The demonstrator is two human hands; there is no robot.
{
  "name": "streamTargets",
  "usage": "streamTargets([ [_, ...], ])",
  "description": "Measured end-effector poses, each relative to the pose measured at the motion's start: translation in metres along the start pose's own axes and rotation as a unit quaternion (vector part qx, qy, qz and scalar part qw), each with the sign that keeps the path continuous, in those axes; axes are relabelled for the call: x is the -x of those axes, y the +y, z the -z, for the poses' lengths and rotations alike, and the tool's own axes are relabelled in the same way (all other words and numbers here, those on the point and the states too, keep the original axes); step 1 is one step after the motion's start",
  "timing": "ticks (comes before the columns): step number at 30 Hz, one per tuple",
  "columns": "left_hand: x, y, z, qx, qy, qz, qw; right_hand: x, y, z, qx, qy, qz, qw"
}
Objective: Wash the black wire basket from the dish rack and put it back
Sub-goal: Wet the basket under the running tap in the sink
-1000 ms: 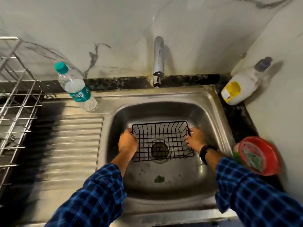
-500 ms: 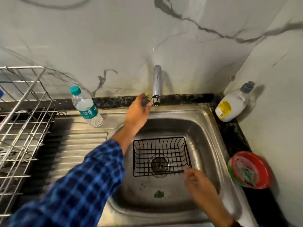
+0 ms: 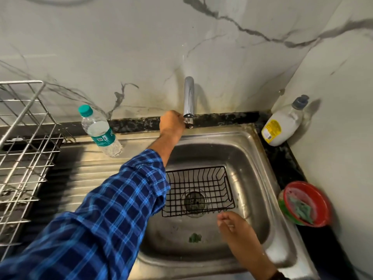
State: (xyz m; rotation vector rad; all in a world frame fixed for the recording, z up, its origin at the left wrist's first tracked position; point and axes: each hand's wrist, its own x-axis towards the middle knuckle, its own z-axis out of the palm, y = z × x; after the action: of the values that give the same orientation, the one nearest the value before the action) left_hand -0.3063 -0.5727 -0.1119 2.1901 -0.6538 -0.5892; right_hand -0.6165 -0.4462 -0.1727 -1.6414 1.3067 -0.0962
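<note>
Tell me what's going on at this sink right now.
A person seems about to wash a black wire basket, which sits in the sink over the drain. Their left hand grips the lower end of the tap; no water shows yet. Their right hand hovers by the basket's near edge, holding nothing.

Black coated-wire basket (image 3: 198,190) in a dull, stained steel sink (image 3: 260,164); glossy chrome tap (image 3: 189,98); veined marble wall (image 3: 141,47).
</note>
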Motion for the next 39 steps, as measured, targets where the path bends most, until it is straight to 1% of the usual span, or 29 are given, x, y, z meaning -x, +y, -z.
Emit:
streamTargets([
  [1, -0.005, -0.009, 0.000, 0.041, -0.020, 0.030, 0.999, -0.003, -0.002, -0.002, -0.002, 0.001, 0.004, 1.000],
  [2, -0.006, -0.015, 0.001, 0.106, -0.048, 0.060, 0.991, -0.005, -0.004, -0.004, -0.003, 0.002, 0.008, 1.000],
  [4, -0.008, -0.023, 0.002, 0.229, -0.084, 0.117, 0.963, -0.010, -0.008, -0.008, 0.000, 0.002, 0.017, 1.000],
  [8, -0.006, -0.012, 0.007, 0.316, -0.110, 0.213, 0.918, -0.015, -0.013, -0.016, -0.001, -0.002, 0.041, 0.999],
  [10, 0.001, -0.007, 0.009, 0.293, -0.127, 0.205, 0.925, -0.012, -0.018, -0.018, -0.005, -0.005, 0.040, 0.999],
  [12, 0.012, -0.014, 0.010, 0.250, -0.100, 0.172, 0.948, -0.009, -0.020, -0.016, -0.009, -0.010, 0.038, 0.999],
  [15, 0.045, -0.067, 0.001, 0.169, -0.073, 0.109, 0.977, -0.002, -0.017, -0.002, -0.016, -0.021, 0.029, 0.999],
  [16, 0.056, -0.093, -0.004, 0.119, -0.069, 0.101, 0.985, -0.001, -0.014, 0.004, -0.014, -0.023, 0.024, 0.999],
  [18, 0.077, -0.140, -0.013, 0.020, -0.079, 0.132, 0.988, -0.002, -0.007, 0.014, -0.009, -0.013, 0.008, 1.000],
  [19, 0.090, -0.155, -0.017, -0.009, -0.083, 0.155, 0.984, -0.004, -0.005, 0.018, -0.010, -0.003, -0.004, 1.000],
  [23, 0.131, -0.186, -0.026, -0.050, -0.089, 0.247, 0.964, -0.013, -0.002, 0.022, -0.028, 0.025, -0.047, 0.998],
  [26, 0.135, -0.197, -0.028, -0.085, -0.133, 0.255, 0.954, -0.009, -0.007, 0.019, -0.042, 0.028, -0.035, 0.998],
  [28, 0.133, -0.204, -0.029, -0.072, -0.144, 0.247, 0.956, -0.001, -0.008, 0.019, -0.043, 0.025, -0.013, 0.999],
  [29, 0.131, -0.209, -0.030, -0.048, -0.147, 0.247, 0.957, 0.005, -0.008, 0.020, -0.038, 0.022, -0.002, 0.999],
  [32, 0.132, -0.210, -0.030, 0.063, -0.137, 0.286, 0.946, 0.022, 0.001, 0.028, -0.034, 0.024, 0.014, 0.999],
  [33, 0.131, -0.208, -0.030, 0.084, -0.132, 0.289, 0.944, 0.027, 0.007, 0.030, -0.034, 0.031, 0.019, 0.999],
  [36, 0.123, -0.211, -0.034, 0.085, -0.117, 0.265, 0.953, 0.038, 0.026, 0.037, -0.052, 0.040, -0.004, 0.998],
  [39, 0.117, -0.209, -0.035, 0.074, -0.131, 0.227, 0.962, 0.044, 0.042, 0.043, -0.088, 0.071, -0.025, 0.993],
])
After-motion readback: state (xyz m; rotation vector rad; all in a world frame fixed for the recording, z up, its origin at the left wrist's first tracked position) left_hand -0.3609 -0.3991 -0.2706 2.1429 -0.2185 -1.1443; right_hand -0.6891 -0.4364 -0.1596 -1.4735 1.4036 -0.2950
